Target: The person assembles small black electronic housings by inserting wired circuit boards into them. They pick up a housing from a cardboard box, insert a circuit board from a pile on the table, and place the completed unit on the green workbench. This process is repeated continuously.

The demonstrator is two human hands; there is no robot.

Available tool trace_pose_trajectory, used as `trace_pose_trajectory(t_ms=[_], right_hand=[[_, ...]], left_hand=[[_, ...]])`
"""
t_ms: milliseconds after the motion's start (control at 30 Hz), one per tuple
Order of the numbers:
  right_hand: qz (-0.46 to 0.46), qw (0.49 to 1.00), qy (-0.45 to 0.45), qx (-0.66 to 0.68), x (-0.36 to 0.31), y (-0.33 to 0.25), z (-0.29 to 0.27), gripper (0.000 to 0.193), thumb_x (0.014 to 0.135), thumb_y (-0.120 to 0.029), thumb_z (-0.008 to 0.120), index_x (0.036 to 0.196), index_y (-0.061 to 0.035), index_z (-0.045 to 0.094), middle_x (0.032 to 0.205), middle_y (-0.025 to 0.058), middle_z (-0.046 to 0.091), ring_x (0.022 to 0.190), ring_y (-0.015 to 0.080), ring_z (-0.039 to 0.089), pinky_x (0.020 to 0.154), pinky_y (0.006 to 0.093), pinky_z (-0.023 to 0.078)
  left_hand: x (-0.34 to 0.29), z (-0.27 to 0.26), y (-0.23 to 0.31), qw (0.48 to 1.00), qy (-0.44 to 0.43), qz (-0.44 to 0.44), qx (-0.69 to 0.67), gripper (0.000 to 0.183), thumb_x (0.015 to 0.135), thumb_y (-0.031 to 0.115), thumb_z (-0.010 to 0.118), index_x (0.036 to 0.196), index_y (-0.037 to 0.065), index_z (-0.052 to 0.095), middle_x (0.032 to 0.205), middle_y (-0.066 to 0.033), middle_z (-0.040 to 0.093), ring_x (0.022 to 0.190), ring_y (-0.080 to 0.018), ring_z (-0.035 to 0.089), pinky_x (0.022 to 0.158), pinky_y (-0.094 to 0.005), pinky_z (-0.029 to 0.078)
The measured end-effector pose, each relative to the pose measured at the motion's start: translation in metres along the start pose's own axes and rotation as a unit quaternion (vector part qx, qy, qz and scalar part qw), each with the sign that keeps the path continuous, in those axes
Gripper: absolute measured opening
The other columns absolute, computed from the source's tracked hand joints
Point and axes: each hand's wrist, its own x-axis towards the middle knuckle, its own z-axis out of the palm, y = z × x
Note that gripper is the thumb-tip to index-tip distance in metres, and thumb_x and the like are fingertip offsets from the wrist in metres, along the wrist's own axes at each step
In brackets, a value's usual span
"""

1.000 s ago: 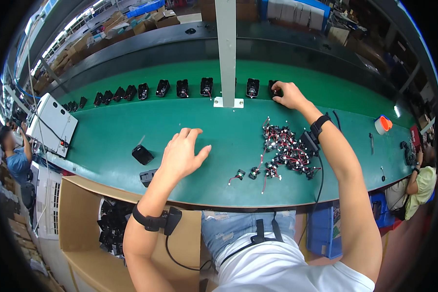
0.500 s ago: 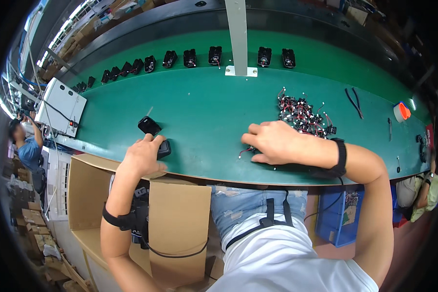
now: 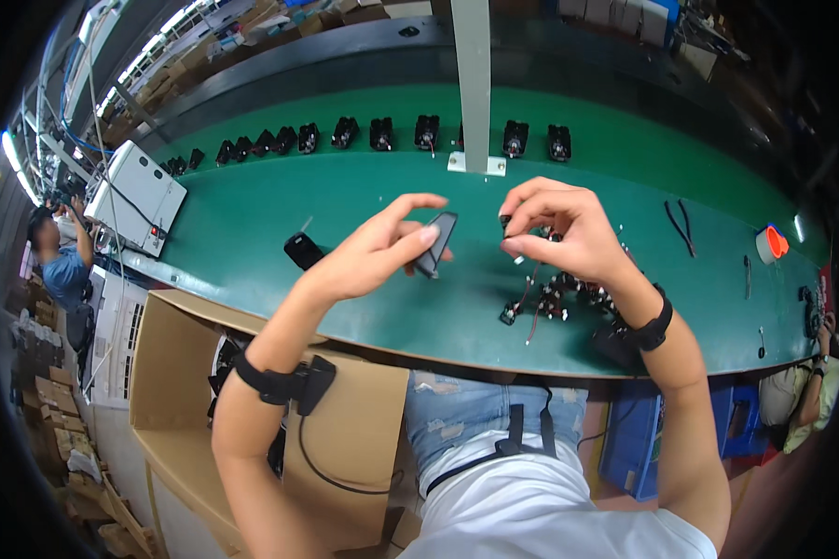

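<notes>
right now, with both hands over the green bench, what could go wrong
The small dark part pinched by the right hand could slip and get lost among the wired parts nearby. The black shell, tilted in the left hand, might drop onto the green bench. The right wristband, close to the wired parts, could snag them.
</notes>
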Motion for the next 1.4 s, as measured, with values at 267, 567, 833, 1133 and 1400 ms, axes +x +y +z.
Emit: trace_pose_trajectory(t_ms=[267,567,833,1133,1400], right_hand=[[-0.01,0.989,0.058,0.135,0.004,-0.016,-0.009,0.007,0.085,0.002,0.073,0.092,0.0031,0.072,0.112,0.0101,0.063,0.095,0.014,0.066,0.087,0.0282,0.056],[-0.066,0.987,0.142,-0.044,0.0,-0.006,0.005,0.012,0.086,0.003,0.071,0.097,0.0043,0.069,0.099,0.011,0.071,0.086,0.0154,0.071,0.078,0.0281,0.06],[-0.162,0.965,0.097,-0.184,-0.002,-0.023,0.009,0.019,0.079,0.005,0.076,0.096,-0.0024,0.072,0.091,0.0079,0.074,0.077,0.019,0.071,0.065,0.0285,0.057],[-0.24,0.943,0.056,-0.225,-0.005,-0.024,0.021,0.027,0.068,0.005,0.08,0.091,-0.0042,0.073,0.086,0.0056,0.072,0.071,0.0216,0.066,0.063,0.0311,0.053],[-0.161,0.957,0.062,-0.232,-0.014,-0.034,0.032,0.019,0.071,0.005,0.079,0.085,-0.0039,0.069,0.076,0.0041,0.068,0.064,0.0187,0.061,0.06,0.0308,0.051]], left_hand=[[0.043,0.031,-0.005,0.948,-0.052,0.01,-0.312,0.059,0.098,0.037,0.054,0.139,-0.004,0.048,0.115,-0.0141,0.065,0.075,-0.0157,0.063,0.058,-0.0274,0.048],[0.026,0.051,-0.007,0.947,-0.065,0.072,-0.305,0.07,0.089,0.032,0.069,0.143,-0.004,0.043,0.122,-0.0131,0.06,0.088,-0.0183,0.063,0.077,-0.0294,0.051],[0.028,0.055,-0.02,0.928,-0.057,0.007,-0.368,0.07,0.104,0.06,0.023,0.121,0.001,0.056,0.091,-0.0189,0.069,0.072,-0.0252,0.066,0.061,-0.0342,0.053],[0.031,0.053,-0.039,0.923,-0.116,0.048,-0.363,0.067,0.104,0.061,0.027,0.123,0.002,0.053,0.103,-0.0146,0.064,0.081,-0.0249,0.068,0.06,-0.0366,0.059],[0.03,0.054,-0.035,0.949,-0.088,0.039,-0.301,0.07,0.103,0.062,0.028,0.127,0.001,0.05,0.104,-0.017,0.064,0.084,-0.0243,0.068,0.062,-0.0362,0.06]])
